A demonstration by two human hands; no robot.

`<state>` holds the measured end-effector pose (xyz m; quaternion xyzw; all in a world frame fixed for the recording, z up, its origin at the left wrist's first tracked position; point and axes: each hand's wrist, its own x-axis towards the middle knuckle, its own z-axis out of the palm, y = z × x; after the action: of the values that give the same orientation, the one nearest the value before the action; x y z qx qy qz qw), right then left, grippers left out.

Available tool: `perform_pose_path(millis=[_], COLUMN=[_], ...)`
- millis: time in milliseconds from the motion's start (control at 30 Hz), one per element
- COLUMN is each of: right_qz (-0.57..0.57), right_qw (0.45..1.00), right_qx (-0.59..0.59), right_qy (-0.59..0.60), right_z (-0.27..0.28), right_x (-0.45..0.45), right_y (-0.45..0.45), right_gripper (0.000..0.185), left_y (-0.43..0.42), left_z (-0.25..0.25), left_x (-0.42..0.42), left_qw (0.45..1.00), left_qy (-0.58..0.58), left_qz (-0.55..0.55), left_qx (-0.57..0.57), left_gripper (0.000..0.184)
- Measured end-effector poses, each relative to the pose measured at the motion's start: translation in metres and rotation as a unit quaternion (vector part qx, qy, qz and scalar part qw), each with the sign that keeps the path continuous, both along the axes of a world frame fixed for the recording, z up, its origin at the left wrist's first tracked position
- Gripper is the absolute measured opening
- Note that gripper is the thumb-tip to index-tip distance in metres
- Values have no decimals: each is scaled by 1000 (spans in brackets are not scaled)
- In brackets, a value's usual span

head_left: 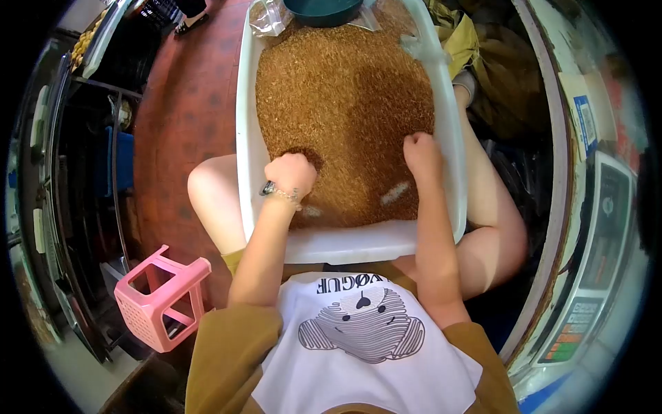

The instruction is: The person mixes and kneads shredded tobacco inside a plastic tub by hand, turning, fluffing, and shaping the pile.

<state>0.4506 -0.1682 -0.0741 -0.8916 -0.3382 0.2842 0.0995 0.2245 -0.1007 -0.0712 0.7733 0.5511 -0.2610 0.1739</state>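
Note:
A large white tub (352, 245) rests across my lap, with a deep heap of fine brown shreds (345, 103) that look like cut tobacco. My left hand (292, 174), with a bracelet at the wrist, is closed in a fist against the heap at the tub's left side, beside a small hollow. Near the right wall, my right hand (422, 153) is also closed, its knuckles up, at the edge of the shreds. What either fist holds is hidden from above. Two pale patches of tub bottom show through the near shreds.
At the tub's far end are a dark green bowl (323, 10) and a clear plastic bag (269, 17). A pink plastic stool (163, 298) lies tipped on the left. To the right stands a digital scale (586, 262). Another person's foot (191, 24) shows at top left.

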Motion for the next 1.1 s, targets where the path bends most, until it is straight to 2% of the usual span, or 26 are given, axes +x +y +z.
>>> perform_pose_path(millis=[67,100,200,233,333,367,467,633,733,867,933,1000,1033,1067,1100], right_qz=[98,116,142,123,66,51,52,142,168,70,57,17,-16,-48,-59], right_qw=[968,948,929,932,935,935,946,930,909,896,850,801,778,753,729], right_qx=[-228,-296,-340,-338,-336,-336,-308,-332,-345,-310,-334,-348,-351,-353,-353], right_qy=[-45,-17,23,44,91,100,88,75,161,310,405,486,521,554,583], right_z=[-14,-22,-40,-53,-82,-79,-70,-68,-65,-82,-79,-79,-85,-91,-95], right_x=[1,2,6,11,28,29,29,8,-2,-8,-8,-11,-12,-13,-14], right_y=[-1,1,0,-1,0,3,3,7,8,-3,-4,-8,-11,-14,-16], right_gripper=[35,38,39,39,40,41,39,37,37,49,55,60,61,62,61], left_y=[-4,-2,-13,-2,0,-3,-3,5,2,-3,-3,2,-3,-12,-17], left_z=[-24,-23,-64,-71,-69,-67,-30,-90,-119,-163,-167,-142,-130,-119,-113], left_x=[-5,-3,-22,-23,-12,-14,-9,-25,-23,-25,-29,-31,-28,-22,-20], left_qw=[989,975,993,976,978,990,989,966,938,860,830,807,887,867,751], left_qy=[93,142,72,104,151,113,101,103,119,95,38,-29,-64,-93,-114], left_qz=[-78,-98,-84,-143,-79,-29,-18,-164,-258,-432,-474,-486,-175,156,470], left_qx=[-80,-140,-36,-130,-117,-75,-104,-173,-201,-253,-291,-335,-423,-463,-450], left_gripper=[34,37,32,31,32,32,31,30,30,31,31,33,35,37,40])
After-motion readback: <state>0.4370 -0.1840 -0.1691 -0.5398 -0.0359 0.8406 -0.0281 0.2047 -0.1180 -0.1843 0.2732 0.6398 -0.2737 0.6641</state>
